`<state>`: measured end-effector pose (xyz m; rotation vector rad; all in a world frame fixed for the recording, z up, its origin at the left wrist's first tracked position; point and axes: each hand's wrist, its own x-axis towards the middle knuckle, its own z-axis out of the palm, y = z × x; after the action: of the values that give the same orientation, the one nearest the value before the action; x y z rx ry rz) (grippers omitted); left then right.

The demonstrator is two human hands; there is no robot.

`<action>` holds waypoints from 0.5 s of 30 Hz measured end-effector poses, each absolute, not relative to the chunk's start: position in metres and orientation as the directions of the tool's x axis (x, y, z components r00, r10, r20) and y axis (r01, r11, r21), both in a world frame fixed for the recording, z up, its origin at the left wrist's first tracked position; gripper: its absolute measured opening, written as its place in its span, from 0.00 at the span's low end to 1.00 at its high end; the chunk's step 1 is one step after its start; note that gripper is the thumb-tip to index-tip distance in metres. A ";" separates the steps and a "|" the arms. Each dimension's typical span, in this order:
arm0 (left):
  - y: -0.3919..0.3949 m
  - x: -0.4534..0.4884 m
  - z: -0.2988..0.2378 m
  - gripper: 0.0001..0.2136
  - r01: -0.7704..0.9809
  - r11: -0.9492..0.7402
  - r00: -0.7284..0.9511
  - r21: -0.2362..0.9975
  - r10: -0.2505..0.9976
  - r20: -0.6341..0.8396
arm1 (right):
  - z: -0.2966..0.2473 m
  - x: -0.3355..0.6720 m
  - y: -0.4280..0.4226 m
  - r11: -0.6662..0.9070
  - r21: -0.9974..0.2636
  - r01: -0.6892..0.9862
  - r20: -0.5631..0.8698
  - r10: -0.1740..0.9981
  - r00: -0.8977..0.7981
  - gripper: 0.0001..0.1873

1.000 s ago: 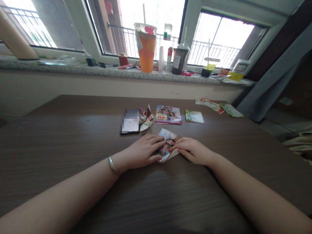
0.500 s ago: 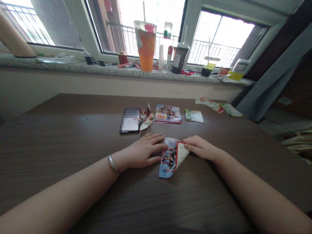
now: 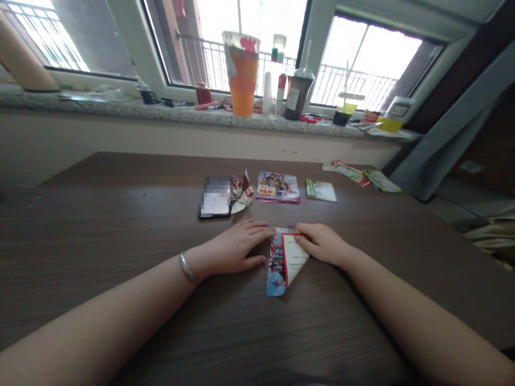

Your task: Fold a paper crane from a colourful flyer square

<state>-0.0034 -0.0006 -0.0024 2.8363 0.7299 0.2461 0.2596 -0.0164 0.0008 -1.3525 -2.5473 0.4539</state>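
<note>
A printed paper flyer (image 3: 276,273) lies on the dark wooden table, its right side turned over so that the cream back with a red border shows. My right hand (image 3: 322,244) pinches the flyer's upper right part between thumb and fingers. Flat on the table at the flyer's left edge rests my left hand (image 3: 237,246), fingers outstretched and the fingertips touching the paper's top left. Just beyond the hands are a stack of similar flyers (image 3: 278,186), a crumpled piece of printed paper (image 3: 242,197) and a phone (image 3: 215,198) with a blurred screen.
A small green and white card stack (image 3: 321,190) lies right of the flyers. Paper strips (image 3: 350,172) and a green leaflet (image 3: 381,180) sit at the far right. On the windowsill (image 3: 177,113) stand an orange drink cup (image 3: 242,75), a dark cup (image 3: 298,95) and several small items.
My right hand has moved left, folding more of the flyer over, so a wider part of the cream back shows. My left hand's fingers have shifted slightly off the printed face toward its edge.
</note>
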 end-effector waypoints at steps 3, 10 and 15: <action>-0.001 -0.004 -0.003 0.29 0.486 -0.837 0.843 0.251 0.525 0.118 | -0.003 0.253 -0.016 0.479 -0.290 0.829 0.091 0.876 -0.474 0.08; -0.002 -0.001 -0.001 0.28 0.479 -0.841 0.836 0.250 0.525 0.161 | -0.013 0.245 -0.007 0.447 -0.360 0.819 0.187 0.895 -0.406 0.07; -0.003 0.001 -0.004 0.25 0.450 -0.868 0.852 0.210 0.488 0.189 | -0.016 0.242 -0.006 0.446 -0.392 0.804 0.230 0.894 -0.384 0.03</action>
<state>0.0011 -0.0033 -0.0040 2.8704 0.7313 0.3546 0.2419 -0.0055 -0.0156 -1.4339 -2.2964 0.3018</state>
